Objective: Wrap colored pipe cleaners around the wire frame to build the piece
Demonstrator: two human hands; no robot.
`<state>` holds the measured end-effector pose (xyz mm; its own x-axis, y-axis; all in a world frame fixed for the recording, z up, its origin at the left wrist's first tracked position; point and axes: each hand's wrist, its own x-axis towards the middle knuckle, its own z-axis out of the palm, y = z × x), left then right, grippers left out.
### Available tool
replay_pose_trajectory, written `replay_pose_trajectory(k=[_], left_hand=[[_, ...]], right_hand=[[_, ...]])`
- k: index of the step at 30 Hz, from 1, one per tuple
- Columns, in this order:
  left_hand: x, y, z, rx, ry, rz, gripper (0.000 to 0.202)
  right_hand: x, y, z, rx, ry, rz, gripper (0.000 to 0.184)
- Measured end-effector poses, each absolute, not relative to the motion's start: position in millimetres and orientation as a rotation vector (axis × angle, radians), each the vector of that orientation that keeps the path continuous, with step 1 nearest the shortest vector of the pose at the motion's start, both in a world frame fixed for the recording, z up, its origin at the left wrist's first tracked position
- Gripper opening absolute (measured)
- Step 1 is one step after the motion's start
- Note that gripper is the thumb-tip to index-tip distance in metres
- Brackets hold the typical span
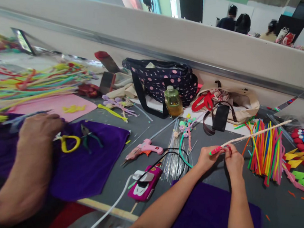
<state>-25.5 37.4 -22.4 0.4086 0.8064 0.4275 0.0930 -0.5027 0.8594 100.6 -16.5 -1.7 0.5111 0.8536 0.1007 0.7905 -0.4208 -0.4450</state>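
A long cream pipe cleaner (258, 133) slants up to the right from between my two hands. At its lower end is a small pinkish-red piece (215, 150) with a green tip; its exact kind is hard to make out. My left hand (206, 159) is closed around this coloured end. Beside it, my right hand (234, 159) pinches the pipe cleaner close to the red piece, and the fingertips of both hands nearly meet. Both hands are above the grey table, just beyond a purple cloth (209, 210).
A pink glue gun (145, 149), clear sticks (174, 160) and a magenta power strip (146, 184) with a white cord lie left. Colourful strips (266, 151) are at right. Behind stand a bottle (173, 101) and bags (163, 79). A co-worker's arm (31, 166) is near yellow-handled scissors (70, 144).
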Motion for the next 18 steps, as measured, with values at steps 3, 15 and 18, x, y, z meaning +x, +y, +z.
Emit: replay_pose_trajectory(k=[3,15,18], left_hand=[[-25,37,-20,1.828,0.765,1.142,0.023],[-18,42,-11,0.967,0.780,1.176,0.035],[-20,42,-8,0.850,0.771,1.157,0.039]], right_hand=[[103,-18,-4,-2.230,-1.377,0.175,0.026],[98,-16,-8,-1.836,-0.985,0.174,0.031],[99,-15,-7,-1.765,-0.911,0.211,0.034]])
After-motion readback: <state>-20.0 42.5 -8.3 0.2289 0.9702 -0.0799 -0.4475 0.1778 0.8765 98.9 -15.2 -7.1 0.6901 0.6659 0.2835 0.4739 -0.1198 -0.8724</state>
